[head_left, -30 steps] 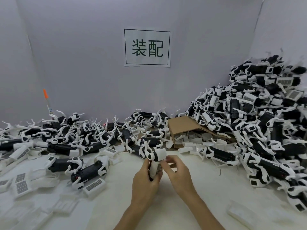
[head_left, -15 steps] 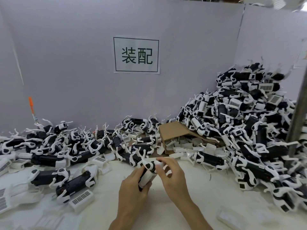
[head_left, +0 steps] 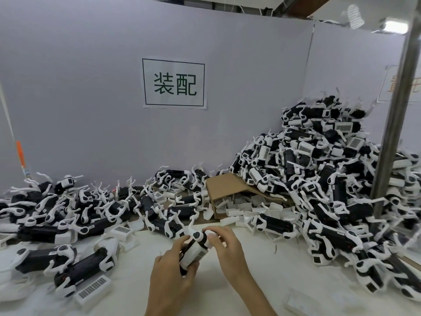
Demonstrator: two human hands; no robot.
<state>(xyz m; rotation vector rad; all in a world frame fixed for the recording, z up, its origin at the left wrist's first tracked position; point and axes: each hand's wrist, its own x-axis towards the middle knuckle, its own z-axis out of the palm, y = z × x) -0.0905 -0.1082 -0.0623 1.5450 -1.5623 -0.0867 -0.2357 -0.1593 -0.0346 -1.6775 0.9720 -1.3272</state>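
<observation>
Toy unit [head_left: 195,251] tipped from upright to slanted, we note L hand [head_left: 173,279] wrapped round body, R hand [head_left: 227,247] prob. pinching top end.

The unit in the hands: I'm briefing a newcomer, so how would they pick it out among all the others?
From the white sign on the back wall, drop straight down to the white table in front of the piles. The black-and-white unit there is the only one held: the left hand grips its body, the right hand pinches its upper end.
</observation>
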